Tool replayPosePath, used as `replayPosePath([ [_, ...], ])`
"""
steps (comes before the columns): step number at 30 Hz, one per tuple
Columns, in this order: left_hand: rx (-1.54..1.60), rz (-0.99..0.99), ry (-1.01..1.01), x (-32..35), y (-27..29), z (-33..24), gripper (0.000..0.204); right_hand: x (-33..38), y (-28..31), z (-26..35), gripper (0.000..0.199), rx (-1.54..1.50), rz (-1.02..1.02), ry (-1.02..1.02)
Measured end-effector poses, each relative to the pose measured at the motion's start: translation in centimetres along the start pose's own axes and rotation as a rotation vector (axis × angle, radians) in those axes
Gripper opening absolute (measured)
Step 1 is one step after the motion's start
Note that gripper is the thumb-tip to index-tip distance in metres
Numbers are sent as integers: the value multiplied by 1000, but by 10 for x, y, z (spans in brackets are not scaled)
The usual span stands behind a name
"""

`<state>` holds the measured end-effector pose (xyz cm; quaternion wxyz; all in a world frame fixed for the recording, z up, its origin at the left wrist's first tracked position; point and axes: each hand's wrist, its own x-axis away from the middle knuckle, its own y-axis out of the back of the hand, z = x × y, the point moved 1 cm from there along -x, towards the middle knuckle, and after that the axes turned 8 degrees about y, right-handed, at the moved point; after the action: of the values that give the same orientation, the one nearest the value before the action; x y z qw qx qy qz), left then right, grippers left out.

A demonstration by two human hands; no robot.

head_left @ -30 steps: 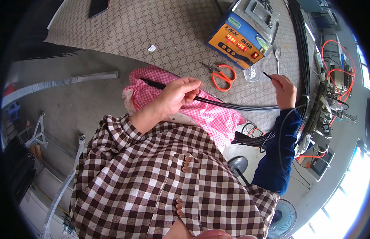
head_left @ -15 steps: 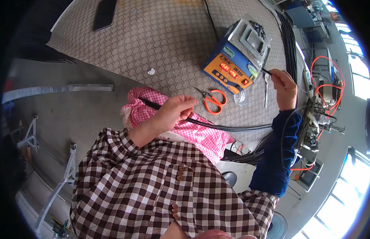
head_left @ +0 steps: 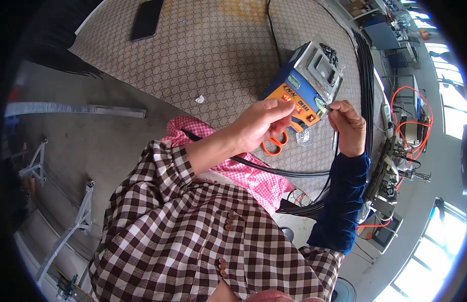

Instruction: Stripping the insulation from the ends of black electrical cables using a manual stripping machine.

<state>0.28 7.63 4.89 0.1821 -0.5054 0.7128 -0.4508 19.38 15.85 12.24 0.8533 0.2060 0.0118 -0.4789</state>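
A thin black cable (head_left: 273, 168) is being brought up to the blue and orange device (head_left: 304, 90) on the patterned surface (head_left: 203, 55), its tip pinched closed in the right hand (head_left: 349, 126) just beside the device's front edge. The left hand (head_left: 263, 123) is closed near that tip, its hold on anything not discernible. Fine alignment of the tip with the device's slot seems required next.
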Motion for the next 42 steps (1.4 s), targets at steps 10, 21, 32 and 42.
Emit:
replayPosePath([
  [10,122,96,55,-10,-14,-3,25,2,-15,4,16,-13,64,-54],
  [21,131,106,70,-10,-11,-5,17,4,-14,5,16,0,109,-82],
  [32,171,143,141,-17,-4,-7,16,3,-13,3,15,-10,132,-80],
  [42,177,134,147,-22,-3,-7,19,0,-13,7,13,79,141,-76],
])
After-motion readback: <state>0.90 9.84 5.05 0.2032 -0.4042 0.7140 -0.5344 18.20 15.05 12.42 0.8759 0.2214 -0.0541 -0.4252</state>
